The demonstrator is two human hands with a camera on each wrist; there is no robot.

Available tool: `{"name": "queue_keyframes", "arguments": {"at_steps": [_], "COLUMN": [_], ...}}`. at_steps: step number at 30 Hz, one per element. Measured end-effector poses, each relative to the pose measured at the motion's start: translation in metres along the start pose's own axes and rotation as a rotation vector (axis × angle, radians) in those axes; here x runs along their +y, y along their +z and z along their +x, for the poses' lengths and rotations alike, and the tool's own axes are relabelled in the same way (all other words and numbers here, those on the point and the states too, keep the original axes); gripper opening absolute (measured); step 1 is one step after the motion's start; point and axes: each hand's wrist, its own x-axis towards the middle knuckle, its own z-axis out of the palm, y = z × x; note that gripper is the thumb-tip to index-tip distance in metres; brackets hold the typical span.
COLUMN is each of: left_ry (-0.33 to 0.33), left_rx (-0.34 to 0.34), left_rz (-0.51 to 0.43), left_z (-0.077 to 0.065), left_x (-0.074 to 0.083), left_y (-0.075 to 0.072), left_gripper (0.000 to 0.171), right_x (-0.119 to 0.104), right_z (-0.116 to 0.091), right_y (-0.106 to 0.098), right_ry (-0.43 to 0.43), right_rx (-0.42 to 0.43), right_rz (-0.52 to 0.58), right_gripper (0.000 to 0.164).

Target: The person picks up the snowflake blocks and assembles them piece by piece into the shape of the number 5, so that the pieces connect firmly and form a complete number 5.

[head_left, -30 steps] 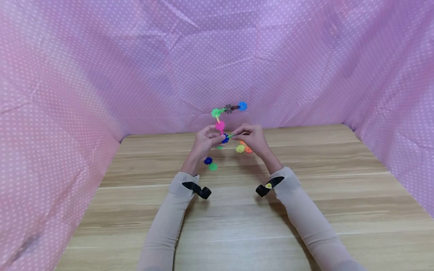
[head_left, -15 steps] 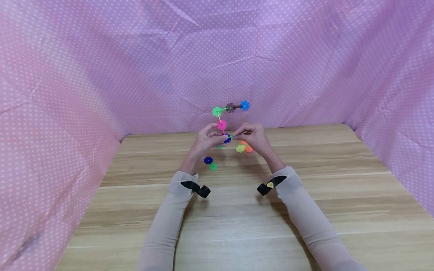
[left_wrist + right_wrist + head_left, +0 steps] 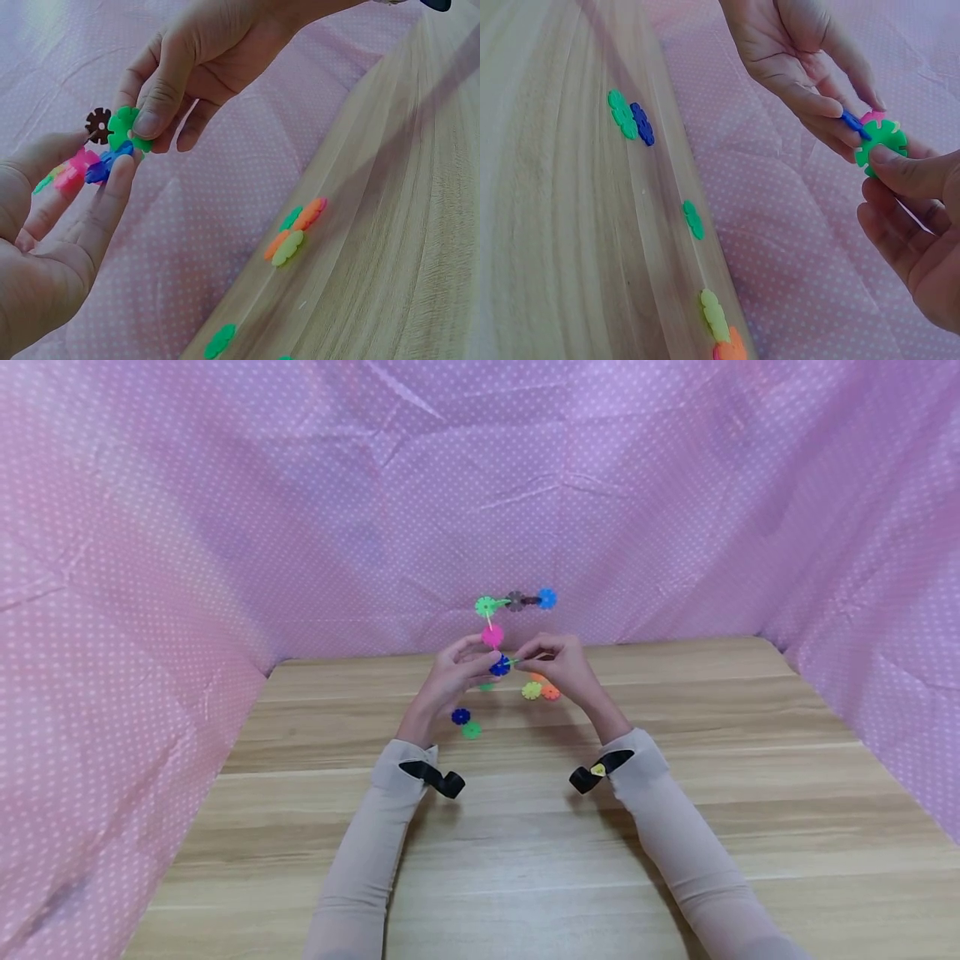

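Notch alignment is the whole game imo. Left hand [image 3: 455,670] has its grip clamped on the dark blue notched plastic-looking disc [image 3: 500,665] at the near end of a multicoloured chain of notched plastic-looking discs [image 3: 492,633]. Right hand [image 3: 564,664] has thumb and fingers pinched on a flat round green notched disc [image 3: 889,141]. Their rims meet crosswise: blue shows its face in the head view, green is nearly edge-on there. Can't tell how deep the slots are seated. I'd pinch both close to the joint, keep them square and push straight along the slot, no twisting, cos a sideways load could pop a link further along.

Whole chain's held off the wooden surface [image 3: 480,860], out by its far edge. Long axis isn't one straight line: from dark blue it runs far, via the round pink disc to a round bright green disc [image 3: 485,606], then bends right past a brown notched disc [image 3: 515,601] to the light blue notched disc [image 3: 547,598]. Pinched green one points right.
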Motion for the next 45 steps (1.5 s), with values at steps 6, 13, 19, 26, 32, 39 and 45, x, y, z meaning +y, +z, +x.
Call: {"name": "queue_keyframes", "arguments": {"at_steps": [6, 13, 19, 26, 32, 39, 45], "left_ry": [-0.03, -0.025, 0.0, -0.011, -0.039, -0.051, -0.05], "left_rx": [0.023, 0.056, 0.059, 0.061, 0.012, -0.039, -0.051], "left_rz": [-0.008, -0.044, -0.053, -0.041, -0.036, -0.018, -0.034], "left_z": [0.001, 0.001, 0.004, 0.007, 0.009, 0.011, 0.015], "left_x": [-0.002, 0.003, 0.007, 0.01, 0.013, 0.015, 0.017], "left_y": [-0.001, -0.006, -0.015, -0.024, -0.03, -0.034, -0.037], "left_gripper": [0.033, 0.034, 0.028, 0.024, 0.031, 0.035, 0.032], "right_x": [0.0, -0.001, 0.007, 0.013, 0.02, 0.018, 0.018], "right_z": [-0.001, 0.0, -0.001, -0.004, -0.002, 0.006, 0.011], "right_y": [0.001, 0.002, 0.011, 0.033, 0.05, 0.064, 0.074], "right_ry": [0.049, 0.113, 0.169, 0.23, 0.191, 0.209, 0.256], "right_rx": [-0.014, -0.044, -0.15, -0.358, -0.503, -0.564, -0.549], "right_rz": [-0.016, -0.054, -0.133, -0.202, -0.222, -0.272, -0.342], "right_gripper": [0.013, 0.025, 0.026, 0.025, 0.023, 0.026, 0.025]}}
